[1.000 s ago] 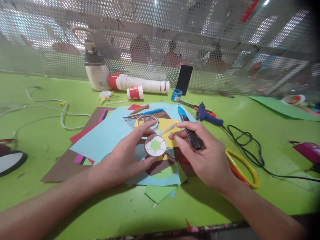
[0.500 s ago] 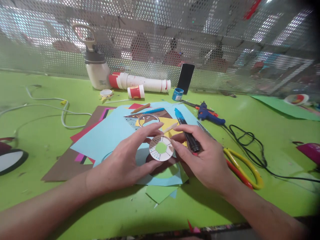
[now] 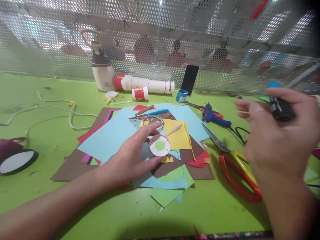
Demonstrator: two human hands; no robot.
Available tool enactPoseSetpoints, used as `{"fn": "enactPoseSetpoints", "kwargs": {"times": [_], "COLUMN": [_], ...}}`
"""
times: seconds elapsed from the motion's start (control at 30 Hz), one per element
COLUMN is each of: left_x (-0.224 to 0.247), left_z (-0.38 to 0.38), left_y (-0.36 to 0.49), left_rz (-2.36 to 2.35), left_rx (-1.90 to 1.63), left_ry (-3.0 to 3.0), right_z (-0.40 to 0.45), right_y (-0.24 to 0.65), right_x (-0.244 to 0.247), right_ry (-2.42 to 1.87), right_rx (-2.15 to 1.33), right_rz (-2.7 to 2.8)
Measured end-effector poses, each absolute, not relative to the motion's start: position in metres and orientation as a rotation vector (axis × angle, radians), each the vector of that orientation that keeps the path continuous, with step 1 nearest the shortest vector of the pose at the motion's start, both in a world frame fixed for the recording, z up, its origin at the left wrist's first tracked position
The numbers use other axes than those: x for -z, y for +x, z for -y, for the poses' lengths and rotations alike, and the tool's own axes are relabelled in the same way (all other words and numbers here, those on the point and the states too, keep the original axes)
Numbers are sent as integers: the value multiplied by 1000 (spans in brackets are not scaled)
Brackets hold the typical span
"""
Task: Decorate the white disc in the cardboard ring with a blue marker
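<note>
Between the thumb and fingers of my left hand (image 3: 127, 156) is a small round paper disc (image 3: 151, 146), white with a green centre, dark dividing lines and dots in some sections. It is held above the pile of coloured paper. My right hand (image 3: 280, 130) is raised at the right, its fingers curled around a black marker with a blue end (image 3: 282, 108). Below that hand lie scissors with red and yellow handles (image 3: 221, 141). A yellow paper piece (image 3: 176, 136) with a pencil (image 3: 174, 129) on it rests just beyond the disc.
Light blue sheets (image 3: 105, 133) and brown card (image 3: 67, 166) spread over the green table (image 3: 105, 213). A blue glue gun (image 3: 215, 117) lies right of them. Along the back stand a jug (image 3: 103, 75), stacked paper cups (image 3: 147, 84), a blue jar (image 3: 181, 96) and a phone (image 3: 190, 79).
My right hand has left the disc and moved up and far to the right with the marker. My left hand keeps the disc nearly in place. The view has shifted slightly.
</note>
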State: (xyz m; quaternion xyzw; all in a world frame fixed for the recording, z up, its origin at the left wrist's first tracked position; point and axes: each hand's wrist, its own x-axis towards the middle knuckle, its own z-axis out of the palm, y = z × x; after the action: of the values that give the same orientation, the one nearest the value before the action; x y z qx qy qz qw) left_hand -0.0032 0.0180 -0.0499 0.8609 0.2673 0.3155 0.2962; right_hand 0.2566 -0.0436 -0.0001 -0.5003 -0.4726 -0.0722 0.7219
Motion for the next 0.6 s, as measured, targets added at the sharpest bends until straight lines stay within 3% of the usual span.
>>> {"fn": "enactPoseSetpoints", "kwargs": {"times": [0.6], "left_x": [55], "left_z": [-23], "left_y": [-5], "left_rz": [-708], "left_rx": [-810], "left_ry": [2318], "right_z": [55], "right_y": [223], "right_x": [20], "right_ry": [-1103], "right_rx": [-255], "right_rz": [1298]}}
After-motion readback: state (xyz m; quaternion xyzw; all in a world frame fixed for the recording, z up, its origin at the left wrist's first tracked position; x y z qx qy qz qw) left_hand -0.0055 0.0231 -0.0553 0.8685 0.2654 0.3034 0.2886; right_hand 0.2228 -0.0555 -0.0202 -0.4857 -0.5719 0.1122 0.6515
